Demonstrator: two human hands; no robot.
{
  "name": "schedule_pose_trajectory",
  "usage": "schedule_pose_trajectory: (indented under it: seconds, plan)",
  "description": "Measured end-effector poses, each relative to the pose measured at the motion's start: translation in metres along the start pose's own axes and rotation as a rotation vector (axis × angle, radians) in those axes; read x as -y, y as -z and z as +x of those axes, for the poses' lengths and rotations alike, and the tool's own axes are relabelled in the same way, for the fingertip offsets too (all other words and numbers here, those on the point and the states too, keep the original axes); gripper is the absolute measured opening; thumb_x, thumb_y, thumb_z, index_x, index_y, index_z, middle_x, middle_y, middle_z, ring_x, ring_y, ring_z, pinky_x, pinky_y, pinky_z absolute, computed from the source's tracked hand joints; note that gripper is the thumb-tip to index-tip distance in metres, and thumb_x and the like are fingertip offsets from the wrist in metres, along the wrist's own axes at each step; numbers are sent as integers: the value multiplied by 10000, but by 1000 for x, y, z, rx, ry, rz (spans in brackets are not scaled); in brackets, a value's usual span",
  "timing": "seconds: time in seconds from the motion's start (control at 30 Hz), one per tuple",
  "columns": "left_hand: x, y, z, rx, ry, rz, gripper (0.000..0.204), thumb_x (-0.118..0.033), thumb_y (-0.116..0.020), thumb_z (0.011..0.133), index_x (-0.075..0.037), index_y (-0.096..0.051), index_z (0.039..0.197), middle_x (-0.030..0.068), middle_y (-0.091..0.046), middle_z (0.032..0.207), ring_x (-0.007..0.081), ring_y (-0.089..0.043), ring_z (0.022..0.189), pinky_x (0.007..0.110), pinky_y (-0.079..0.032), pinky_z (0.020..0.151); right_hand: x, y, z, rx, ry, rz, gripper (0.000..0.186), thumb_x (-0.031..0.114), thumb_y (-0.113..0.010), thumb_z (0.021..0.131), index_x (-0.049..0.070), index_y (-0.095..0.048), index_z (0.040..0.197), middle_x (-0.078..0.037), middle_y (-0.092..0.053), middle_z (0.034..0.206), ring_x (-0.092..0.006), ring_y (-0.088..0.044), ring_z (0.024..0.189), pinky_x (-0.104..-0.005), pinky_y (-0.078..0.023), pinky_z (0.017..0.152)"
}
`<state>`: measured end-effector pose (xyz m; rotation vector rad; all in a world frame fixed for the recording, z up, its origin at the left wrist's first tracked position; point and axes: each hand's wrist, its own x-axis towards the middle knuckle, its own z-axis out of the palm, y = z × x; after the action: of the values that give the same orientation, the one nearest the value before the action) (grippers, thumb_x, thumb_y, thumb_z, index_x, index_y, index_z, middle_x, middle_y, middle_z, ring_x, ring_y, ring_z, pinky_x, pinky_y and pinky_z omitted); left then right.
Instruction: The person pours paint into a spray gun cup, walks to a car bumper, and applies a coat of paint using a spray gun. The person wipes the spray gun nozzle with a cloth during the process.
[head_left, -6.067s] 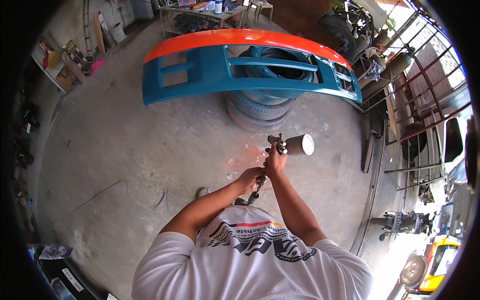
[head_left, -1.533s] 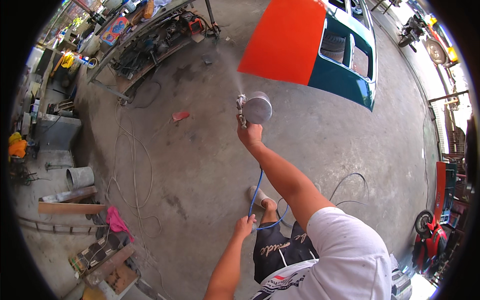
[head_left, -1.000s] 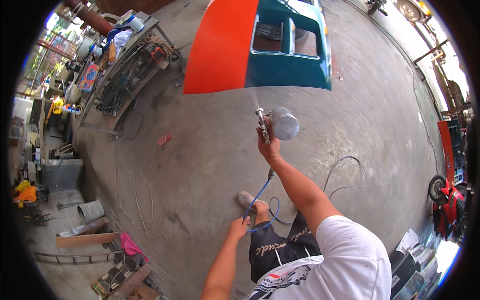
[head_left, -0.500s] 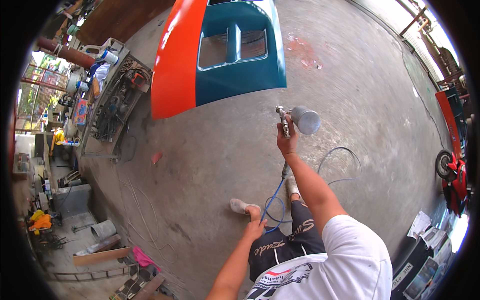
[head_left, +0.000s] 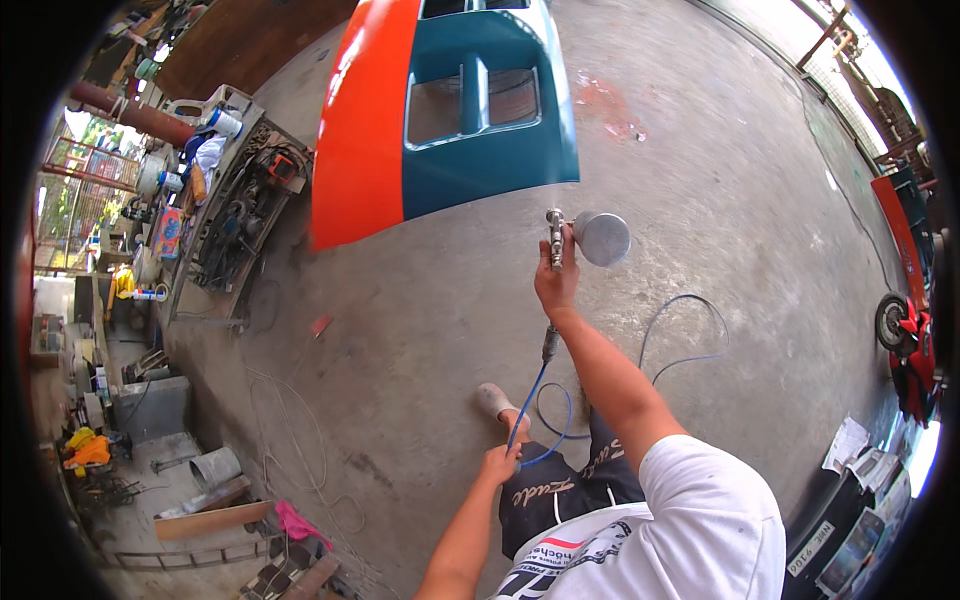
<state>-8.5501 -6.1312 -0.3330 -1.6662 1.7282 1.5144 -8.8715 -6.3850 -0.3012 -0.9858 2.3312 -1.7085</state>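
My right hand (head_left: 556, 282) grips a metal spray gun (head_left: 555, 240) with a round silver cup (head_left: 605, 240) on its right side. My left hand (head_left: 500, 462) is closed around a blue air hose (head_left: 542, 375), which runs from the gun's fitting and loops near my legs. Ahead, just beyond the gun, a large bumper panel (head_left: 490, 163) is orange-red along its left band and dark teal on the right, with rectangular openings. Whatever supports it is mostly hidden beneath it.
A cluttered metal workbench (head_left: 215, 275) stands left of the panel. Scrap boards (head_left: 210, 522), a bucket (head_left: 215, 466) and a pink cloth (head_left: 300, 525) lie lower left. A red motorcycle (head_left: 910, 360) and another red-teal panel (head_left: 895, 240) are far right. Loose hose (head_left: 700, 298) crosses the concrete floor.
Both hands were together on the gun earlier; my left is now on the hose. The view has swung round to the panel's end. Spray mist seen earlier no longer shows clearly.
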Motion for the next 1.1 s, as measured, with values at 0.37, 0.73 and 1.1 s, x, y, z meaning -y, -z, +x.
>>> schedule_pose_trajectory:
  seconds: [0.37, 0.73, 1.1]
  plan:
    - [144, 91, -25, -157, 138, -273, 506, -482, -479, 1024, -96, -792, 928, 173, -747, 934, 361, -699, 914, 436, -518, 848, 135, -146, -134, 114, 17, 45, 523, 148, -651, 966, 183, -450, 1448, -204, -602, 1347, -431, -565, 1239, -447, -505, 932]
    - [230, 166, -53, -288, 275, -517, 537, -462, -462, 1034, -41, -781, 940, 139, -764, 960, 318, -710, 912, 407, -521, 857, 223, -296, -249, 319, -78, 78, 510, 219, -632, 984, 197, -433, 1453, -217, -595, 1348, -463, -562, 1201, -473, -495, 925]
    - [246, 134, -28, -587, 323, -572, 481, -437, -504, 1024, -15, -733, 1035, 207, -711, 1041, 399, -645, 1051, 466, -494, 916, 265, -395, -272, 532, -159, 126, 488, 351, -623, 972, 228, -522, 1433, -223, -695, 1061, -474, -632, 988, -515, -507, 790]
